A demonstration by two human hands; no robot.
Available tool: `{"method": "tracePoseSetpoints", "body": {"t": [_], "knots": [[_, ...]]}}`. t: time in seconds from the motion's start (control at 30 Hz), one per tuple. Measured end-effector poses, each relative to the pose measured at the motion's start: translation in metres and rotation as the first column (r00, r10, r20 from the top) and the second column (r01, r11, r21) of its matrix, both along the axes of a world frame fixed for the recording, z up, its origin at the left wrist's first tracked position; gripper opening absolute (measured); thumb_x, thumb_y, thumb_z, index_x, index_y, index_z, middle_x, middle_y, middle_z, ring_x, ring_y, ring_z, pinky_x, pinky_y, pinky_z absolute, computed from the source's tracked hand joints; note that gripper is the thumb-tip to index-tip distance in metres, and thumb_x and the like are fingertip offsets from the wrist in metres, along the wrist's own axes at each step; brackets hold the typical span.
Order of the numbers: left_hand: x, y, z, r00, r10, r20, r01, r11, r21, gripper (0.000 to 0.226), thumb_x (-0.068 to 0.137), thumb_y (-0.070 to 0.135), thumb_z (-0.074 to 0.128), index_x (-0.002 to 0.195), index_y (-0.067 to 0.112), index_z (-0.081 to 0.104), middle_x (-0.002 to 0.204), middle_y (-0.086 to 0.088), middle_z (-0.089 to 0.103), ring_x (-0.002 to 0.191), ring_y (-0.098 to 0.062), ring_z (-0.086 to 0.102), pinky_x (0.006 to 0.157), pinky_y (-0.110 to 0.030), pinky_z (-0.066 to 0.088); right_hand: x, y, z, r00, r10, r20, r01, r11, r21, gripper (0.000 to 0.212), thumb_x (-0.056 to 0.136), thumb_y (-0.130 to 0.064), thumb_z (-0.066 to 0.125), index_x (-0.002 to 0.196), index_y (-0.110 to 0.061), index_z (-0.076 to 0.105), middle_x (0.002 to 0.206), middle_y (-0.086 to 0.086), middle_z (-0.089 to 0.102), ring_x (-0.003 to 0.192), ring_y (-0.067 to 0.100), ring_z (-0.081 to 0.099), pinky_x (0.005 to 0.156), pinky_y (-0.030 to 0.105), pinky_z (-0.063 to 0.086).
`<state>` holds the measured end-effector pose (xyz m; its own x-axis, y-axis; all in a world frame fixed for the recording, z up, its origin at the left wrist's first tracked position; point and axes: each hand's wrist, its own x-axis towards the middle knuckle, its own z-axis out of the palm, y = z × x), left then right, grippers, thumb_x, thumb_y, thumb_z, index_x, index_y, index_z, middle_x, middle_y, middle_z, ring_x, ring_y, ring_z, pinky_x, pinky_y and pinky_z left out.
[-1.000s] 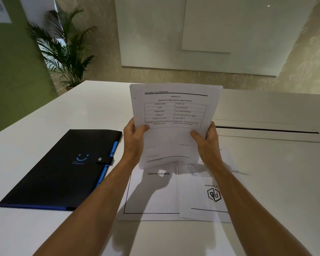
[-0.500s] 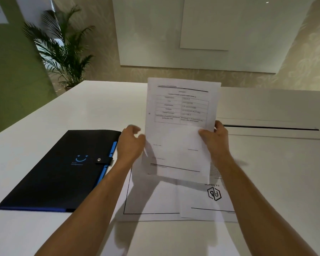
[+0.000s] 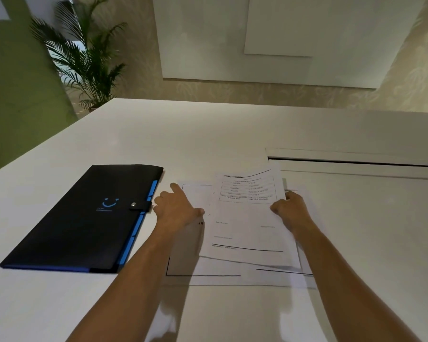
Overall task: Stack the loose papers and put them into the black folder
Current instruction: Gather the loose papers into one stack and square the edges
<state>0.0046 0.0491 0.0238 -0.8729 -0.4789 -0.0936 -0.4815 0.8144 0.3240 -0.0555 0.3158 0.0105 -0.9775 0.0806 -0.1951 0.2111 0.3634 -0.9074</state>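
A person's two bare arms reach over a white counter [image 3: 232, 134]. The right hand [image 3: 288, 209] has its fingers [image 3: 277, 208] pinched on the right edge of a printed sheet with a table [image 3: 247, 218], which lies nearly flat, its far edge slightly curled, on top of two other loose papers [image 3: 208, 277] spread beneath it. The left hand [image 3: 177, 206] rests on the bordered sheet just left of the top one, fingers loosely curled with the index extended, gripping nothing. The black folder [image 3: 84, 223], shut with its snap strap fastened, lies flat just to the left of the left fingers. The papers are overlapped but not aligned, so the step seems to be squaring the pile: it would go best by sliding the lower sheets inward under the top sheet until edges meet, then tapping them even before unsnapping the folder.
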Motion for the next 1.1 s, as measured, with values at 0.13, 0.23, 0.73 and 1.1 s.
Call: {"method": "tracePoseSetpoints", "body": {"t": [0.13, 0.23, 0.73, 1.1], "knots": [[-0.005, 0.003, 0.007, 1.000, -0.007, 0.022, 0.006, 0.999, 0.041, 0.123, 0.067, 0.055, 0.078, 0.151, 0.009, 0.000, 0.138, -0.025, 0.041, 0.125, -0.039, 0.041, 0.095, -0.045, 0.041, 0.004, -0.005, 0.001, 0.999, -0.003, -0.051, 0.004, 1.000, 0.026, 0.022, 0.076, -0.005, 0.058, 0.089, -0.023, 0.061, 0.090, -0.006, 0.071, 0.077, 0.017, 0.067, 0.077, 0.045, 0.057], [-0.008, 0.004, 0.008, 0.999, -0.028, 0.018, 0.027, 0.998, 0.060, 0.121, 0.070, 0.050, 0.078, 0.151, 0.012, -0.004, 0.134, -0.024, 0.046, 0.121, -0.038, 0.045, 0.093, -0.044, 0.042, 0.006, -0.005, 0.001, 0.998, -0.011, -0.060, 0.013, 0.999, 0.036, 0.026, 0.078, -0.005, 0.058, 0.098, -0.021, 0.061, 0.088, -0.008, 0.069, 0.077, 0.017, 0.066, 0.075, 0.043, 0.057], [-0.017, -0.009, 0.003, 0.999, 0.003, -0.045, 0.012, 0.941, 0.338, 0.117, 0.059, 0.032, 0.090, 0.144, 0.006, 0.015, 0.131, -0.018, 0.049, 0.117, -0.035, 0.052, 0.091, -0.043, 0.049, 0.012, -0.004, 0.002, 0.997, -0.013, -0.076, 0.016, 0.999, 0.048, 0.029, 0.081, -0.013, 0.059, 0.107, -0.024, 0.059, 0.091, -0.009, 0.068, 0.076, 0.015, 0.067, 0.063, 0.034, 0.056], [-0.017, -0.051, 0.023, 0.936, 0.161, -0.314, 0.122, 0.686, 0.717, 0.090, 0.056, 0.006, 0.091, 0.132, 0.007, 0.043, 0.118, -0.010, 0.062, 0.105, -0.028, 0.061, 0.090, -0.047, 0.052, 0.014, -0.004, 0.002, 0.996, -0.019, -0.083, 0.023, 0.999, 0.041, 0.023, 0.081, -0.010, 0.057, 0.101, -0.020, 0.062, 0.088, -0.006, 0.071, 0.060, 0.010, 0.061, 0.039, 0.017, 0.038]]}}
